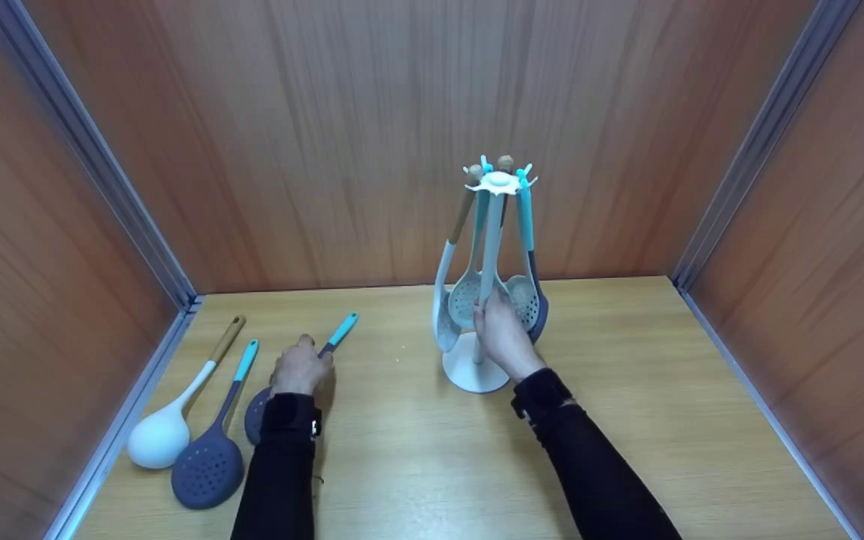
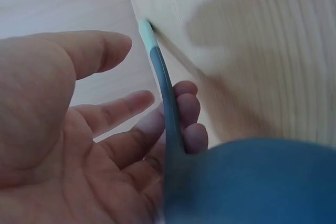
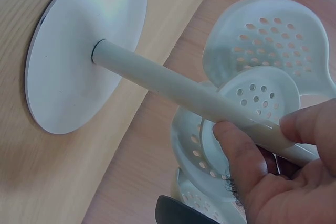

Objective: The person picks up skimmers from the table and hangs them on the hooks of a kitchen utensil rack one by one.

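My right hand (image 1: 507,334) grips the pole (image 3: 163,85) of a white utensil stand, thumb and fingers on either side of it. Several utensils hang around its top (image 1: 499,181), among them pale slotted spoons (image 3: 265,35) and a white one with a wooden handle (image 1: 462,217). On the left, my left hand (image 1: 301,365) is at the neck of a dark blue utensil (image 2: 168,98) with a turquoise handle end (image 1: 343,328). Three fingers are hooked under the neck, while the thumb (image 2: 100,51) stands apart from it. The broad head is partly hidden by my wrist in the head view.
Left of my left hand lie a dark blue skimmer (image 1: 208,466) with a turquoise handle and a white ladle (image 1: 160,436) with a wooden handle. Wooden panels (image 1: 327,150) enclose the table (image 1: 402,465) at the back and both sides. The stand's round base (image 1: 469,375) sits on the tabletop.
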Demonstrator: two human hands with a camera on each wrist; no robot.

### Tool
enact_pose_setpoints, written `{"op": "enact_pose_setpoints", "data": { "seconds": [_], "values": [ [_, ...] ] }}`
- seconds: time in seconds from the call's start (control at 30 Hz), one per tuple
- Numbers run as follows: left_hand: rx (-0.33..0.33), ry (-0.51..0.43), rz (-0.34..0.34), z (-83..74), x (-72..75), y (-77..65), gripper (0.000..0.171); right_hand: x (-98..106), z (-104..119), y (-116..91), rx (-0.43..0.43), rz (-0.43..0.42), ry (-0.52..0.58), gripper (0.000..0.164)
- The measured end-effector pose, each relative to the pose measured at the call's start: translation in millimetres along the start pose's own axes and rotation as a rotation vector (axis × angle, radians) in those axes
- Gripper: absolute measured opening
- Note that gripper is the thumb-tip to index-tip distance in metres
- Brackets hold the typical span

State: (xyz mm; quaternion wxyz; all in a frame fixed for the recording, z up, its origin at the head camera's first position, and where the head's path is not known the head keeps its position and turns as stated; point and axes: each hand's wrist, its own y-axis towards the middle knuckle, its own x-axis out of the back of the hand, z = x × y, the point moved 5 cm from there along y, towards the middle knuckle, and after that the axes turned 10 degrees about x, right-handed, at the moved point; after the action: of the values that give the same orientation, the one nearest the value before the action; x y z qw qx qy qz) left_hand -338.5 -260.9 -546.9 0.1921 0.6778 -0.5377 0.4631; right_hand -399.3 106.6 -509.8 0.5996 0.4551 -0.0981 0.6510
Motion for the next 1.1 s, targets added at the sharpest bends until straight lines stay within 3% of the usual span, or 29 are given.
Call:
{"op": "enact_pose_setpoints", "data": {
  "seconds": [0.17, 0.43, 0.63, 0.77, 0.93, 1.1],
  "values": [
    [-0.005, 0.012, 0.022, -2.1, -2.3, -0.3, 0.059, -8, -13, 4, 0.006, -0.008, -0.013, 0.038],
    [-0.036, 0.053, 0.022, -9.4, -0.6, -3.9, 0.051, 12, 23, -7, -0.051, 0.030, 0.025, 0.042],
    [-0.043, 0.050, 0.014, -14.2, 0.3, -6.4, 0.038, 13, 26, -8, -0.067, 0.048, 0.025, 0.044],
    [-0.072, 0.055, -0.024, -18.2, 3.0, -7.9, 0.030, 8, 15, -4, -0.036, 0.019, 0.021, 0.046],
    [-0.107, 0.046, -0.061, -23.1, 6.7, -9.7, 0.022, -9, -14, 5, 0.006, -0.034, -0.042, 0.038],
    [-0.146, 0.030, -0.088, -30.1, 12.3, -12.7, 0.019, -15, -22, 7, 0.014, -0.038, -0.037, 0.033]
  ]
}}
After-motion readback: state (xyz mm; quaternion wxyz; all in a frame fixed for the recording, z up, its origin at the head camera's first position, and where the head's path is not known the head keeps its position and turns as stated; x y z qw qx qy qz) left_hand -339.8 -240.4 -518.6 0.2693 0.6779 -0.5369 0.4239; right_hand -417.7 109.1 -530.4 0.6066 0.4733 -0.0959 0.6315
